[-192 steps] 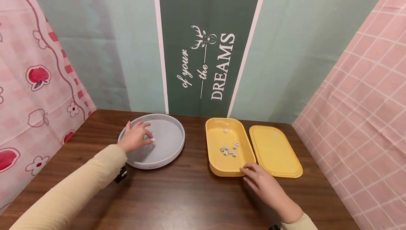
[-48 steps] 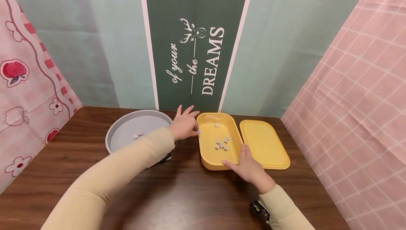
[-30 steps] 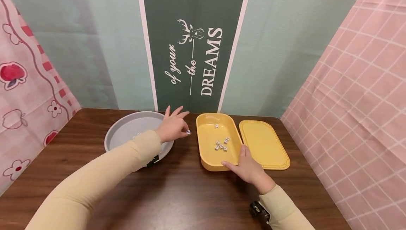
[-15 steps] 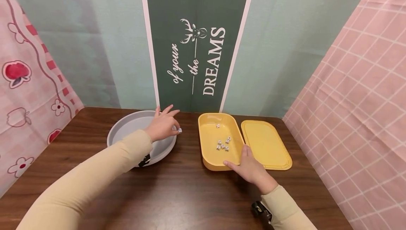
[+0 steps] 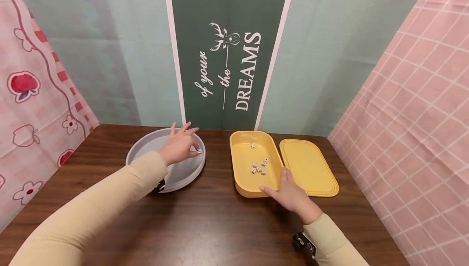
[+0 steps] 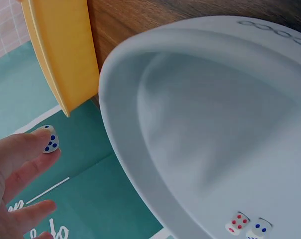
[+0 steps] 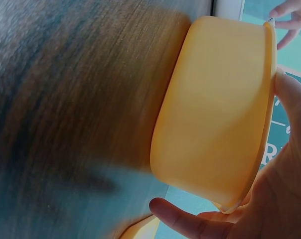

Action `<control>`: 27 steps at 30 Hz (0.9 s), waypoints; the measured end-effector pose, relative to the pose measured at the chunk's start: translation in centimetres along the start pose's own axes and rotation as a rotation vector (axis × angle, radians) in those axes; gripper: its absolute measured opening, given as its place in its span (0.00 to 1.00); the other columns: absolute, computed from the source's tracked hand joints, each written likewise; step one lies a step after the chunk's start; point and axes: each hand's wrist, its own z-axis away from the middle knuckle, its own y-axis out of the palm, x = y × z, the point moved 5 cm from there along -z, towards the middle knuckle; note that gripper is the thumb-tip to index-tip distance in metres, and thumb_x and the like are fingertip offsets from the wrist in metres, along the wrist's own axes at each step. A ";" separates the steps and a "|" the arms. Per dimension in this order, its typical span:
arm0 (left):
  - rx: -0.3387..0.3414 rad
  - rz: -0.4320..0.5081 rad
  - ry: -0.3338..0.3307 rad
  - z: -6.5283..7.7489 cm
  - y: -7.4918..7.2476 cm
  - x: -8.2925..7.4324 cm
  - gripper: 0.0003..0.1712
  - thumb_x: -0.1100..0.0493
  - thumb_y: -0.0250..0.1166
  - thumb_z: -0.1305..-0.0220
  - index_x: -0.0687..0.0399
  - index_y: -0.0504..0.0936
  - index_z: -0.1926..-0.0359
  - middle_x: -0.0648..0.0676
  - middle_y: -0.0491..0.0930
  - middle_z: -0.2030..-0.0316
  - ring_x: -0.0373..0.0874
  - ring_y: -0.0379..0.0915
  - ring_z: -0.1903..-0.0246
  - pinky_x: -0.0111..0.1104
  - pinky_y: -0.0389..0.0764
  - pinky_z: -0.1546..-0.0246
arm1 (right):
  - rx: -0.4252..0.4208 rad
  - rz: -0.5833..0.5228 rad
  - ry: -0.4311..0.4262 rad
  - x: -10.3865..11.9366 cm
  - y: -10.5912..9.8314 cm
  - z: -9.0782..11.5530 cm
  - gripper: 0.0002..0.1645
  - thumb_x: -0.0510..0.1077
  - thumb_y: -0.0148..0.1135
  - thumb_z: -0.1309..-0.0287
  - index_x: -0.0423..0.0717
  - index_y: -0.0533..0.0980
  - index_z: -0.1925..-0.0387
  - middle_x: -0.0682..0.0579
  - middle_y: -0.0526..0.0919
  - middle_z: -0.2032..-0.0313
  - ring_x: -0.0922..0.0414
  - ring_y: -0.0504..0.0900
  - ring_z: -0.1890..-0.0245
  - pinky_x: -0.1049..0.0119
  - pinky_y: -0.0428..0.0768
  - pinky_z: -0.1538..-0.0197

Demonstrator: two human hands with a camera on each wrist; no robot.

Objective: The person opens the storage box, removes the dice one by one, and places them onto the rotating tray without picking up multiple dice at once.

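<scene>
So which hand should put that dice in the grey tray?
Probably the left hand: it already pinches the die, close to the tray. The right hand is farther off and busy holding the yellow box.

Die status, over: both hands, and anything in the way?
Left hand pinching white die, held up near right rim of gray tray. Right hand holding yellow box at near right corner. Nothing visible between die and tray.
</scene>
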 end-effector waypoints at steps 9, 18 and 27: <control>0.000 -0.006 -0.015 0.8 -0.3 1.3 0.05 0.55 0.73 0.53 0.46 0.88 0.71 0.63 0.67 0.38 0.62 0.44 0.33 0.66 0.35 0.43 | 0.003 0.001 0.001 0.2 0.0 0.0 0.69 0.75 0.51 0.49 0.22 0.40 0.34 0.27 0.46 0.33 0.36 0.64 0.40 0.44 0.70 0.48; 0.023 -0.020 -0.061 1.9 -0.6 3.0 0.05 0.58 0.73 0.53 0.49 0.88 0.71 0.65 0.67 0.39 0.65 0.45 0.34 0.67 0.35 0.43 | 0.003 -0.001 0.004 0.1 0.0 0.1 0.68 0.75 0.51 0.49 0.22 0.40 0.34 0.27 0.46 0.33 0.36 0.64 0.40 0.43 0.70 0.48; 0.067 -0.006 -0.100 2.6 0.2 5.6 0.06 0.60 0.72 0.53 0.51 0.88 0.70 0.66 0.68 0.41 0.68 0.46 0.35 0.68 0.35 0.44 | -0.004 -0.001 0.003 0.0 0.1 0.0 0.70 0.78 0.49 0.51 0.23 0.40 0.33 0.28 0.46 0.33 0.37 0.65 0.41 0.44 0.71 0.49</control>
